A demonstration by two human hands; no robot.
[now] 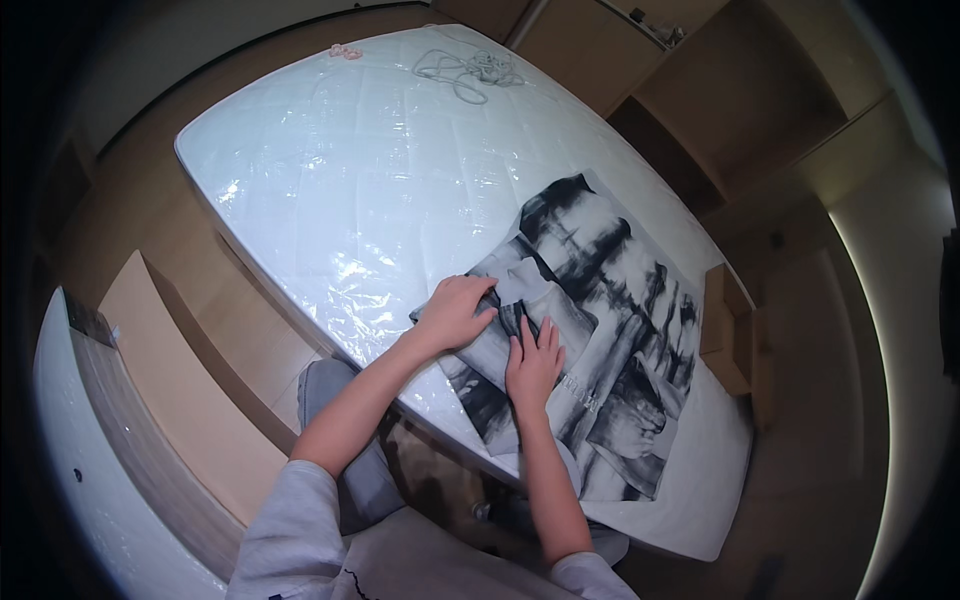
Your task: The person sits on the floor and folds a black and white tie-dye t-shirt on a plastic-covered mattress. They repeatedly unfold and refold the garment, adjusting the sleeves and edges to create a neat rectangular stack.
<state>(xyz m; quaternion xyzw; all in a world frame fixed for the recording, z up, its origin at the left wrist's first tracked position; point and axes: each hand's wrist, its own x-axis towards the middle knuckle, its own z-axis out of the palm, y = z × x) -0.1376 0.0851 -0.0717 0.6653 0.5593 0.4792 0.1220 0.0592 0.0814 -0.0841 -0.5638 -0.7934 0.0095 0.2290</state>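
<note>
A garment (609, 322) with a black, grey and white print lies spread on a plastic-wrapped mattress (352, 172). Part of it is folded and bunched toward me, and raised lettering shows on its front. My left hand (455, 311) rests at the bunched part, a dark fold of fabric between its thumb and fingers. Beside it, my right hand (534, 367) lies palm down on the same garment with its fingers spread. The index fingertip touches a narrow dark strip of cloth. Whatever is under both palms is hidden.
Toward the mattress's far end lie a tangled grey cord (480, 71) and a small pink item (346, 52). An open cardboard box (726, 330) stands at the right edge. Left of me are a long tan panel (191, 386) and another plastic-covered piece (94, 442). Wooden cabinetry (739, 82) stands beyond.
</note>
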